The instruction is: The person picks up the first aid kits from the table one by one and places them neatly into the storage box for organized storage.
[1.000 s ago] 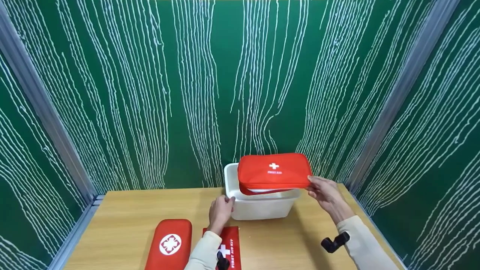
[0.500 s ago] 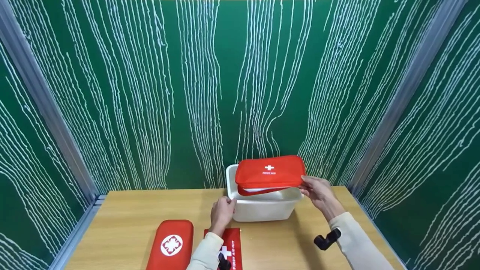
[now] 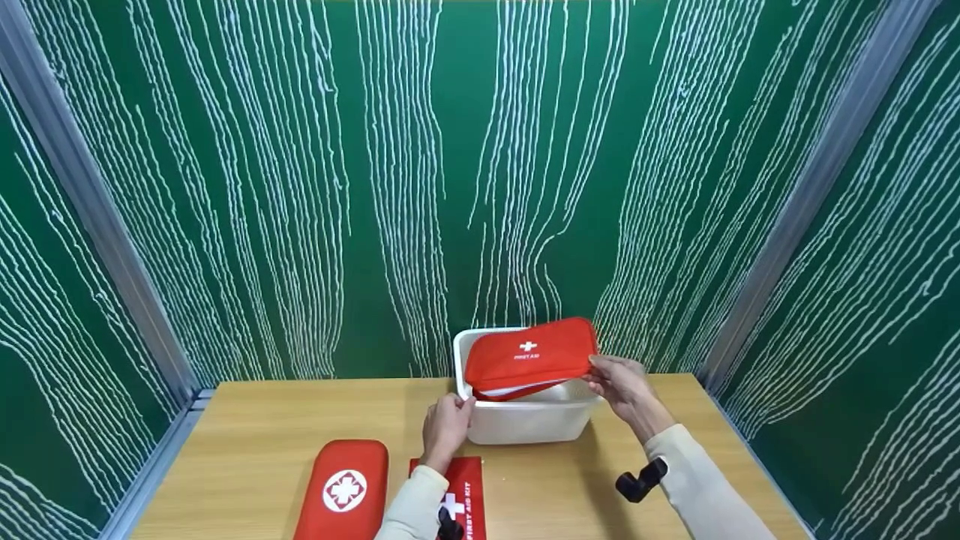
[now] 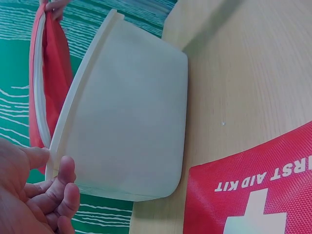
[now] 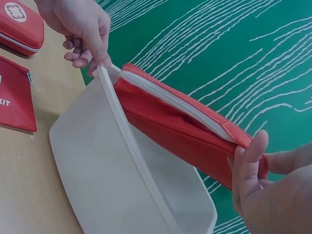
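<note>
A red first aid pouch (image 3: 536, 352) with a white zip and a white cross tilts over the mouth of a white plastic bin (image 3: 529, 424). Its left end dips inside the rim, while the right end stays raised. My right hand (image 3: 624, 386) pinches that raised end between thumb and fingers, as the right wrist view shows at the pouch's corner (image 5: 248, 168). At the bin's front left corner, my left hand (image 3: 446, 426) grips the rim with thumb and fingers; the left wrist view shows the thumb on the rim (image 4: 61, 131). Most of the bin's inside is hidden by the pouch.
On the wooden table (image 3: 262, 420), a red hard case (image 3: 341, 487) with a white cross emblem lies at the front left. A flat red first aid kit pouch (image 3: 471, 499) lies beside it, partly under my left forearm. A green wall with white lines (image 3: 390, 187) stands right behind the bin.
My right hand has moved left and slightly down with the pouch. The pouch's left end has dropped into the bin's mouth and it tilts more. My left hand stays on the rim.
</note>
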`<state>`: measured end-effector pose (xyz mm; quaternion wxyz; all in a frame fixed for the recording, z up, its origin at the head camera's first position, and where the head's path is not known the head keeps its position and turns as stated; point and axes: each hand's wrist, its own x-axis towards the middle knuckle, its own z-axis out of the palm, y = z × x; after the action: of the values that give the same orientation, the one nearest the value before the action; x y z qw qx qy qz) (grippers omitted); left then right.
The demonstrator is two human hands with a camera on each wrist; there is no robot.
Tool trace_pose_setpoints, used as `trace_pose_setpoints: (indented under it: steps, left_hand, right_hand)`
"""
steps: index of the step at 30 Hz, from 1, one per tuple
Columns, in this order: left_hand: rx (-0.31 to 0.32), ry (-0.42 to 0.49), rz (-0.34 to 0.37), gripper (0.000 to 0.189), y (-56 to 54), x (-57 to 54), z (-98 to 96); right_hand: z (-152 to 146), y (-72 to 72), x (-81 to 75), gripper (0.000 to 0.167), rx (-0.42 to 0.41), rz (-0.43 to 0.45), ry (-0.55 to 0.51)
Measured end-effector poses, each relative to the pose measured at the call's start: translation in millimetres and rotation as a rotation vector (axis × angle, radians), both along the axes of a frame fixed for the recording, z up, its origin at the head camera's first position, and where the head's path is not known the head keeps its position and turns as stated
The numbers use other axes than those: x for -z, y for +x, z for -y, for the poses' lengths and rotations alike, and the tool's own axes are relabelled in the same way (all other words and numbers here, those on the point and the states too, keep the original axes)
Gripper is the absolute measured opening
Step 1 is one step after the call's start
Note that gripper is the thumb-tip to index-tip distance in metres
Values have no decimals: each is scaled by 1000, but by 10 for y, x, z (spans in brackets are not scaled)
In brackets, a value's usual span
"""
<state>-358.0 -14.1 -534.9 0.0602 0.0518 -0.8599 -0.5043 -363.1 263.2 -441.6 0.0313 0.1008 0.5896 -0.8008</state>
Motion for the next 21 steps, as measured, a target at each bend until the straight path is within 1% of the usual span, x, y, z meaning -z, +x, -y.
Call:
trace_pose_setpoints:
  steps: [4, 7, 12, 16, 21]
  left_hand:
    - [-3, -2, -6, 23, 4, -10, -6]
    - [-10, -25, -25, 24, 7, -13, -5]
    - [-4, -18, -26, 23, 14, -6, 0]
    - [-1, -17, -30, 23, 9, -3, 6]
    - [-1, -15, -13, 23, 0, 2, 2]
  right_hand:
    - [49, -15, 31, 13, 1, 4, 26]
    - [80, -25, 60, 18, -4, 14, 38]
    - [122, -36, 113, 21, -9, 32, 65]
    - [164, -58, 162, 24, -3, 25, 86]
    - [214, -91, 226, 31, 11, 16, 124]
